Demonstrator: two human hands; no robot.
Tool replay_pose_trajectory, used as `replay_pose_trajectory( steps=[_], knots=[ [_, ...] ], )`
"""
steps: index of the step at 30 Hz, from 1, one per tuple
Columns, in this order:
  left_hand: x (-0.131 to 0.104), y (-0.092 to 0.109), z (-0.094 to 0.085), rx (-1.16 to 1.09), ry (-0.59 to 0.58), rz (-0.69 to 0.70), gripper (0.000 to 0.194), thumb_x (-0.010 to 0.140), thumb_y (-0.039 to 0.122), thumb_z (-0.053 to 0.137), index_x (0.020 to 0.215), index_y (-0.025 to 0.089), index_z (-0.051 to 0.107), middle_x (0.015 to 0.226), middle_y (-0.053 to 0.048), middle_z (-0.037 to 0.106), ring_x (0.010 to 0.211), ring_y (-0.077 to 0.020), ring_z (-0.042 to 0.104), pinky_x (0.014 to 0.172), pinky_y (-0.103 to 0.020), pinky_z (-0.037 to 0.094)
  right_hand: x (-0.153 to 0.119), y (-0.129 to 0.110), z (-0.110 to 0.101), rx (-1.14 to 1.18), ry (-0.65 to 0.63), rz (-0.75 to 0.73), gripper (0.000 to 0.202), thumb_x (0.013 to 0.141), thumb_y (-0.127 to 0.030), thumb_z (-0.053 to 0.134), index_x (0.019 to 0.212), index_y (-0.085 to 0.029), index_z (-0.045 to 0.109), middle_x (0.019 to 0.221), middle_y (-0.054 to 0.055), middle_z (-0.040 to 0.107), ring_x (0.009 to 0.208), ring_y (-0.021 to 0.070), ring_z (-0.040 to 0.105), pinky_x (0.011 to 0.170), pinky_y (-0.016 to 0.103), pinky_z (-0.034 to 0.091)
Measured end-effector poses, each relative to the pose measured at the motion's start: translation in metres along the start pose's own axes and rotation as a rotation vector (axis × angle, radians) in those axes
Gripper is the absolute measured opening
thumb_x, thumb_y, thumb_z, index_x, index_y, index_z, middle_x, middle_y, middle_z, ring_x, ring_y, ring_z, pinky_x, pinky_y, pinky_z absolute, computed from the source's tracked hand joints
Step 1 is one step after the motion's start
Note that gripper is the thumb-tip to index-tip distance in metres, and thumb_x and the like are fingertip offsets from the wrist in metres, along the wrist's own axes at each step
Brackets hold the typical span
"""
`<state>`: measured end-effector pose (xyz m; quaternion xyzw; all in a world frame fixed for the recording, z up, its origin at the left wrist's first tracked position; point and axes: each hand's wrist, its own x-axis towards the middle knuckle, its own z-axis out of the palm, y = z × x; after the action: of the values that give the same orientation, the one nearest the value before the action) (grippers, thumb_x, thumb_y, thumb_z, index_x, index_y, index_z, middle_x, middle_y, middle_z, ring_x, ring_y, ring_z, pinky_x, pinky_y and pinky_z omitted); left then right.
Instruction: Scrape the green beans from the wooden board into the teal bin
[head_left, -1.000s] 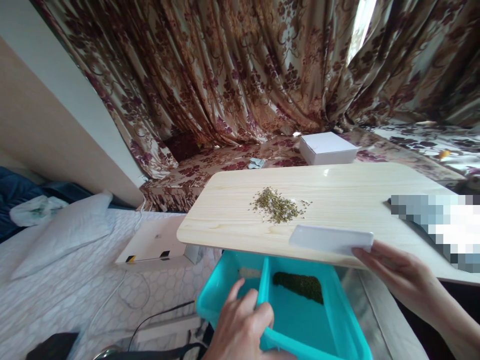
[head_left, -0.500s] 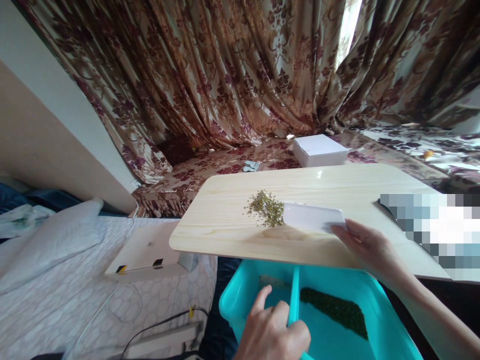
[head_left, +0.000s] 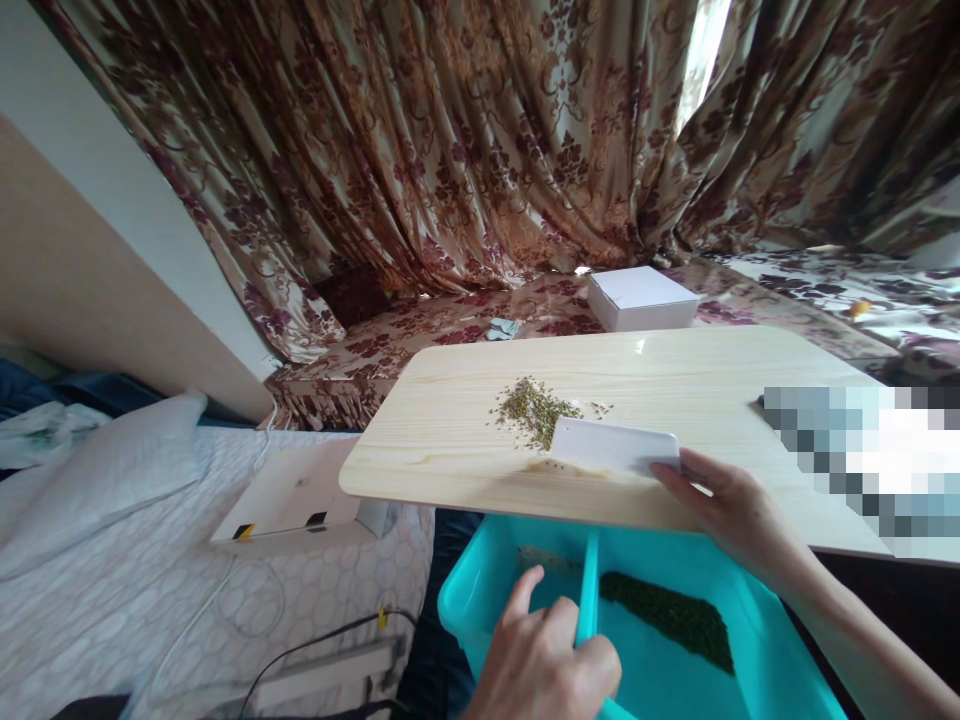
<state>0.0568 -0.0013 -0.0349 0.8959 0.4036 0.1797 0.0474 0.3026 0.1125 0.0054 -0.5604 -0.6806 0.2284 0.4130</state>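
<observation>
My right hand [head_left: 731,500] pinches one end of a flat white rectangular piece [head_left: 615,447], held tilted over a pale wooden tabletop [head_left: 450,440]. Its far end touches the near right side of a loose pile of small green beans [head_left: 534,408] with a few white bits among them. Several beans lie scattered beyond its upper edge. Below the table's front edge, a turquoise two-part bin [head_left: 757,590] is partly covered by the tabletop. My left hand [head_left: 544,660] grips the bin's middle divider, index finger pointing out over the left compartment. Dark green grains [head_left: 667,615] lie in the right compartment.
A white box [head_left: 641,298] stands behind the table on a flowered ledge, beside a small pale cloth [head_left: 502,329]. To the left are a bed with a pillow [head_left: 127,470], a white case [head_left: 300,490] and cables. A blurred-out object [head_left: 870,460] occupies the table's right end.
My right hand has drawn the white piece slightly left and toward me, leaving some beans beyond its upper edge. My left hand stays on the divider.
</observation>
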Motion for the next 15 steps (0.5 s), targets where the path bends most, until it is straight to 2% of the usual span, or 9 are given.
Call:
replay_pose_trajectory(
  steps=[2,6,10,15],
  knots=[
    [-0.002,-0.001,0.007,0.002,0.028,-0.007,0.019,0.091,0.033,0.056,0.074,0.027,0.057,0.065,0.005,0.045,0.053,-0.0138,0.051,0.107,-0.047,0.042,0.003,0.007,0.003,0.014,0.001,-0.011,0.031,0.081,-0.046,0.056,0.085,-0.021,0.073,0.083,0.005,0.078,0.081,0.0279,0.073,0.067,0.033,0.056],
    [-0.005,-0.004,0.017,0.026,0.062,0.02,0.024,0.092,0.037,0.056,0.072,0.025,0.055,0.065,0.006,0.044,0.052,-0.0128,0.05,0.107,-0.049,0.04,0.009,0.017,0.007,0.017,-0.012,-0.012,0.032,0.082,-0.047,0.056,0.086,-0.02,0.074,0.085,0.005,0.078,0.082,0.0281,0.073,0.067,0.033,0.056],
    [-0.004,-0.003,0.014,0.028,0.064,0.015,0.026,0.094,0.038,0.054,0.071,0.025,0.055,0.065,0.006,0.043,0.053,-0.0123,0.049,0.107,-0.047,0.039,0.006,0.013,0.005,0.074,-0.022,-0.014,0.035,0.082,-0.049,0.058,0.092,-0.02,0.075,0.088,0.006,0.079,0.082,0.0271,0.072,0.069,0.033,0.056],
    [-0.001,0.0,0.008,0.02,0.092,-0.006,0.027,0.093,0.036,0.055,0.068,0.026,0.055,0.062,0.006,0.043,0.051,-0.0122,0.048,0.106,-0.046,0.042,0.002,0.01,0.004,0.072,-0.117,-0.029,0.036,0.082,-0.052,0.057,0.082,-0.02,0.074,0.077,0.004,0.077,0.072,0.0238,0.07,0.059,0.029,0.054]
  ],
)
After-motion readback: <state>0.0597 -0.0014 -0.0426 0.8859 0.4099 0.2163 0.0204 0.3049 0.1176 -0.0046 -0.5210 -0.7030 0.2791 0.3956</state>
